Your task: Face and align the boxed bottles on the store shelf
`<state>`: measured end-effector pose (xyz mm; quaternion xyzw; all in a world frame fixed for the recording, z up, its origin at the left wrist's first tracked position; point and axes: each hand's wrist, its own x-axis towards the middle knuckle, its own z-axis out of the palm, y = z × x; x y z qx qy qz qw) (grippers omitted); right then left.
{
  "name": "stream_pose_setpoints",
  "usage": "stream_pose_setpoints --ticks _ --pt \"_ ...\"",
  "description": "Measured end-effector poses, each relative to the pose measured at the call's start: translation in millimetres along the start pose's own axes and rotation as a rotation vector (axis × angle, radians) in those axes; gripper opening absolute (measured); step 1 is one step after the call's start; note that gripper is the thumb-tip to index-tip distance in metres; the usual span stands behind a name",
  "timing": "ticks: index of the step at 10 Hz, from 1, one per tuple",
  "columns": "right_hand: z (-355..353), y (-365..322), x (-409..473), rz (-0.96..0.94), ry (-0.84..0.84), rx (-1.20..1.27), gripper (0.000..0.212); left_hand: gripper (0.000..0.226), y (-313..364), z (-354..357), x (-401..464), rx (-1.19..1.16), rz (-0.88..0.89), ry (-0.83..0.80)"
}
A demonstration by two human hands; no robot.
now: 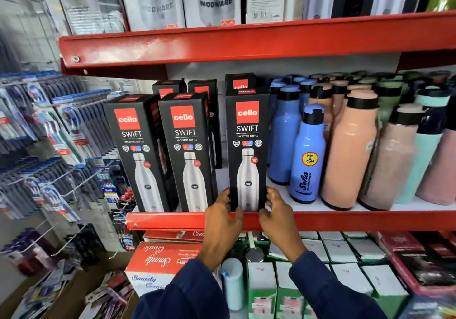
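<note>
Three black Cello Swift bottle boxes stand upright at the front of the red shelf (pixel 345 220). The left box (pixel 138 153) and middle box (pixel 188 151) stand close together, angled slightly. The right box (pixel 247 151) stands apart from them, facing forward. My left hand (pixel 222 220) grips its lower left edge and my right hand (pixel 276 217) grips its lower right edge. More black boxes (pixel 202 87) stand behind the front row.
Loose blue (pixel 307 156), peach (pixel 350 151) and mint bottles crowd the shelf right of the boxes. White Modware boxes (pixel 214 0) fill the shelf above. Toothbrush packs (pixel 61 131) hang on pegs at left. Red and white cartons sit below.
</note>
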<state>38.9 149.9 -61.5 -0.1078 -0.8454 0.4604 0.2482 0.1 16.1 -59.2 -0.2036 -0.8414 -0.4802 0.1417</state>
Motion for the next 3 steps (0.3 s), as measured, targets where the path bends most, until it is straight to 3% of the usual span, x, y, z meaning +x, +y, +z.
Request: stream_pose_setpoints --ticks 3 --pt "-0.1 -3.9 -6.8 0.024 -0.022 0.031 0.057 0.047 7.0 -9.2 -8.1 0.019 -0.024 0.013"
